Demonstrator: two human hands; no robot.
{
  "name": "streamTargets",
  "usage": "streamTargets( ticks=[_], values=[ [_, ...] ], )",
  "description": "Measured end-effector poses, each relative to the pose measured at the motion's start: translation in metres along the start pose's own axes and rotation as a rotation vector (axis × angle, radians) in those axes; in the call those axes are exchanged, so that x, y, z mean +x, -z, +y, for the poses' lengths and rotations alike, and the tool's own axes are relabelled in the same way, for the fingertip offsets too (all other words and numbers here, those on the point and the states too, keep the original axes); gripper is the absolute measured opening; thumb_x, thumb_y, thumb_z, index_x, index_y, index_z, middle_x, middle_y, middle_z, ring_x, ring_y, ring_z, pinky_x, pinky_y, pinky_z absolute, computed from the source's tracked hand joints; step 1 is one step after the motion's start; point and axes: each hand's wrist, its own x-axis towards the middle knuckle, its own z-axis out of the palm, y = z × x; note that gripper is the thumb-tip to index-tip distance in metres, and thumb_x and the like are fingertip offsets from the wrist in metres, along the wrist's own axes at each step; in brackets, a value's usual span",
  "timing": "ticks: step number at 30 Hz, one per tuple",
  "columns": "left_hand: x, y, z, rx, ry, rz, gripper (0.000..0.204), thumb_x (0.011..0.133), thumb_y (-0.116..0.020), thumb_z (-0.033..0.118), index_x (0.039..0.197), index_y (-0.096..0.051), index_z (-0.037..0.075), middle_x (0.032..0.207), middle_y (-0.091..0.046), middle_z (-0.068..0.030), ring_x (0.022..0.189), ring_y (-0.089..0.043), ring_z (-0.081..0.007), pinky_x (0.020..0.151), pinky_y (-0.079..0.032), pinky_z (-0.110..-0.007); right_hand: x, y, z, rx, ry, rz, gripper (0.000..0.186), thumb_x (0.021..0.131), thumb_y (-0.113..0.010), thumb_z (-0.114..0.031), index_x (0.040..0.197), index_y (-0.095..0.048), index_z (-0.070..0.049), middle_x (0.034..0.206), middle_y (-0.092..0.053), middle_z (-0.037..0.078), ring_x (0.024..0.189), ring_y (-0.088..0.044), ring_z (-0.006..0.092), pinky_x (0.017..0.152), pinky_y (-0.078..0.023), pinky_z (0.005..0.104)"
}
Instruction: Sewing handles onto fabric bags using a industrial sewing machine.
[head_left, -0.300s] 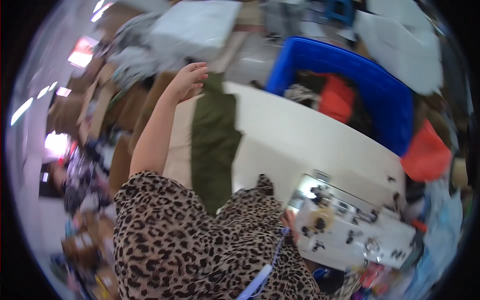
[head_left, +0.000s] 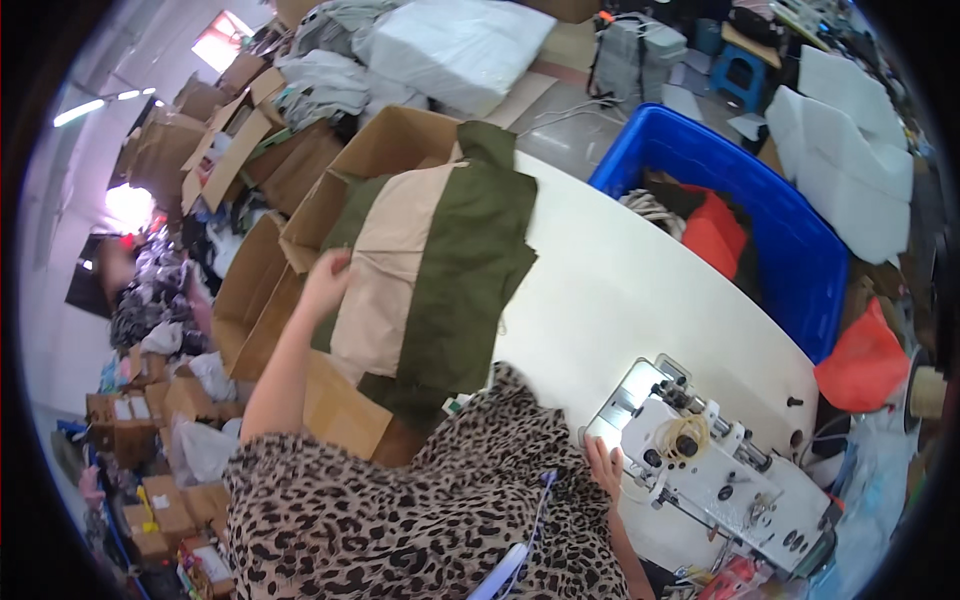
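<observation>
Head view: The left grip (head_left: pixel 325 282) is positioned at the left edge of a green-and-beige cloth (head_left: pixel 465 260), with its fingers bent at the beige panel (head_left: pixel 395 265). Whether the fingertips are clamped on the fabric or only rest against it cannot be told. The cloth is located mainly to the right of the left grip and extends both above and below it. The wide green section lies across the beige panel from the left grip, beside the bare part of the white tabletop (head_left: pixel 570 260). An open cardboard box (head_left: pixel 400 130) is situated above the left grip, partly covered by the cloth. A cardboard flap (head_left: pixel 345 400) is below the left grip.

The right grip (head_left: pixel 606 468) is placed at the sewing machine (head_left: pixel 735 490), fingers extended and close together beside the lit plate (head_left: pixel 630 395). The thumb is hidden; whether this grip is clamped on anything cannot be told. The cloth is well apart from the right grip, up and to the left. A yellowish coil (head_left: pixel 685 437) is mounted near the right grip, on its right. A blue bin (head_left: pixel 790 250), containing red fabric (head_left: pixel 713 235), stands above and to the right of the right grip
</observation>
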Motion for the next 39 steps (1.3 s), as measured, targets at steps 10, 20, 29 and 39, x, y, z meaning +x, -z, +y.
streamTargets(
  ticks=[10, 20, 29, 39],
  values=[
    [-0.089, -0.122, -0.049, 0.589, -0.305, 0.222, 0.091, 0.076, -0.069, 0.057, 0.147, -0.033, 0.011, 0.153, -0.029, -0.0141, 0.143, -0.024, -0.0328, 0.11, -0.019, -0.063, 0.015, 0.018, -0.019, 0.392, -0.176, 0.053, 0.045, 0.088, -0.052, -0.008, 0.133, -0.051, -0.015, 0.145, -0.046, 0.008, 0.136, -0.041, 0.0264, 0.115, -0.022, 0.0532],
    [-0.063, -0.154, -0.044, 0.485, -0.476, 0.447, 0.082, 0.08, -0.063, 0.061, 0.143, -0.04, 0.014, 0.148, -0.039, -0.013, 0.14, -0.03, -0.0294, 0.109, -0.021, -0.063, 0.053, 0.042, 0.011, 0.495, -0.198, 0.246, 0.041, 0.08, -0.067, -0.009, 0.12, -0.057, -0.004, 0.138, -0.052, 0.014, 0.132, -0.043, 0.0342, 0.114, -0.028, 0.0468],
    [-0.054, -0.172, -0.058, 0.605, -0.612, 0.403, 0.084, 0.084, -0.056, 0.063, 0.142, -0.043, 0.004, 0.147, -0.04, -0.02, 0.138, -0.036, -0.0331, 0.111, -0.03, -0.049, -0.005, -0.002, 0.003, 0.414, -0.322, 0.533, 0.028, 0.083, -0.066, -0.016, 0.109, -0.065, -0.006, 0.125, -0.06, 0.015, 0.121, -0.051, 0.0361, 0.105, -0.038, 0.0455],
    [-0.125, -0.146, 0.012, -0.141, -0.952, 0.443, 0.049, 0.094, -0.061, 0.025, 0.132, -0.052, -0.005, 0.135, -0.052, -0.0194, 0.126, -0.051, -0.034, 0.104, -0.042, -0.044, -0.012, 0.0, -0.009, 0.242, -0.517, 0.678, 0.018, 0.077, -0.069, -0.028, 0.083, -0.067, -0.012, 0.099, -0.068, 0.001, 0.099, -0.062, 0.0201, 0.087, -0.047, 0.0362]
  ],
)
